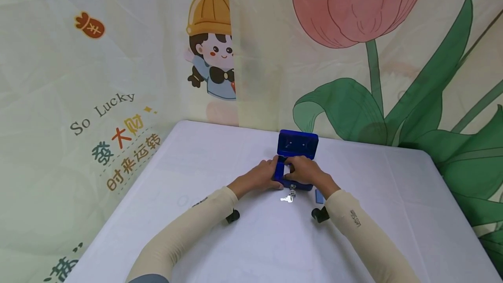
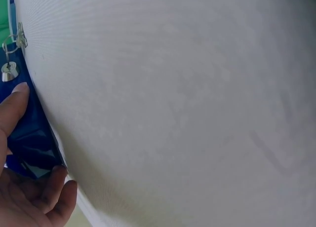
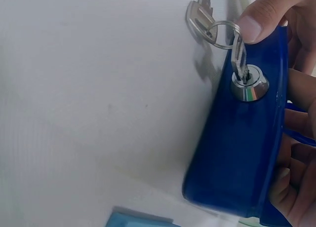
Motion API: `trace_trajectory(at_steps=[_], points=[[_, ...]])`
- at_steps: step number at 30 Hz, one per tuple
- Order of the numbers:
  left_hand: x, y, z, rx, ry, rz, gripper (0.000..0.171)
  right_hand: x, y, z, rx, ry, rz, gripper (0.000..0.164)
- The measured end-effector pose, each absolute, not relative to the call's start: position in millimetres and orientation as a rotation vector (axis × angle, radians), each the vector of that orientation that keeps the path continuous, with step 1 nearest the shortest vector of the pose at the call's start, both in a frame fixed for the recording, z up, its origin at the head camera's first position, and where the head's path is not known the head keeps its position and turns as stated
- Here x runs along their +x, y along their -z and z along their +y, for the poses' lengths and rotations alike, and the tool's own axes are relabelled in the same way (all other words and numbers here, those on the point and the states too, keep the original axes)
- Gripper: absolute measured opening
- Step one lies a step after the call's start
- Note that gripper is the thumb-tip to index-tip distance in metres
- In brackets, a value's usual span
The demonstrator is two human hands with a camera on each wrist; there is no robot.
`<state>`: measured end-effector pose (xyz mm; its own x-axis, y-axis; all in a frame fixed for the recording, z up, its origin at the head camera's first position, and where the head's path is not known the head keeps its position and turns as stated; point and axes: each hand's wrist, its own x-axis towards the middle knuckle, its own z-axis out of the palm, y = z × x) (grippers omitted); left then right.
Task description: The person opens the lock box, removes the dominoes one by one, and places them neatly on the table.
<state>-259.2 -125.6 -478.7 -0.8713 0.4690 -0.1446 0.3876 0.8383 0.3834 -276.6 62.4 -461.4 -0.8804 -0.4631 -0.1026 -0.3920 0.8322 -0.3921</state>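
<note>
A blue metal cash box (image 1: pixel 278 173) stands on the table with its lid (image 1: pixel 297 144) raised. Its round lock (image 3: pixel 250 84) holds a key, and a ring with more keys (image 1: pixel 290 197) hangs from it. My left hand (image 1: pixel 262 175) grips the box at its left end, the thumb on the front wall and the fingers round the side. Inside the box, my right hand (image 1: pixel 305 170) has its fingers curled at a small white flat piece (image 1: pixel 287 169), which appears pinched between thumb and fingertips. The hand hides much of the interior.
A flat blue piece (image 1: pixel 319 196) lies on the white-covered table (image 1: pixel 251 248), just right of the box front. Behind the table hangs a printed cloth (image 1: pixel 263 47). A dark wrist camera (image 1: pixel 320 215) sits under the right forearm.
</note>
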Motion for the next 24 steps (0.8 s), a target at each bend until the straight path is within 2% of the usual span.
trace_trajectory(at_steps=[24], points=[[-260,479,-124,0.673,-0.507,2.791,0.105,-267,446,75,-0.675,0.513,2.857,0.05]])
